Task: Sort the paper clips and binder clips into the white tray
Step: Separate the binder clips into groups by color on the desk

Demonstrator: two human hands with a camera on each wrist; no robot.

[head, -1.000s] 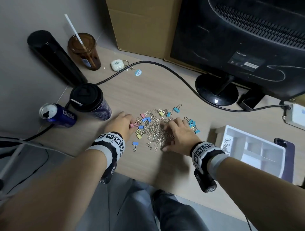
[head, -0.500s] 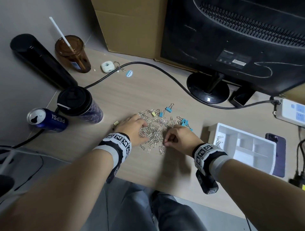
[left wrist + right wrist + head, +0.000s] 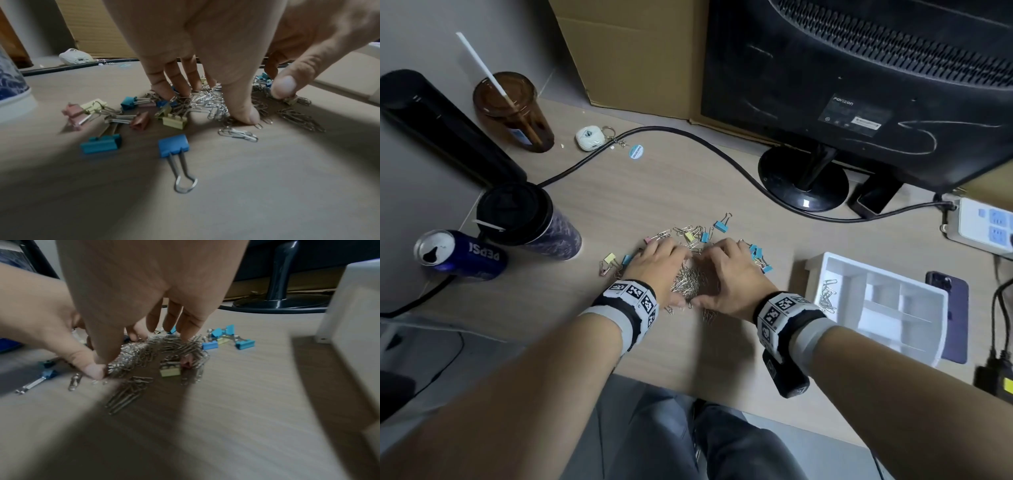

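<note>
Both hands cup a heap of silver paper clips (image 3: 688,279) on the tabletop (image 3: 619,205). The left hand (image 3: 659,263) and right hand (image 3: 729,274) press fingertips and thumbs down around it, fingers spread. Paper clips lie every way. A blue binder clip (image 3: 173,146) points its wire handles toward the wrist camera. The white tray (image 3: 924,291) sits right, some clips in its left compartment.

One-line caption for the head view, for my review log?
Both hands, left and right, rake paper clips together beside the white tray.
</note>
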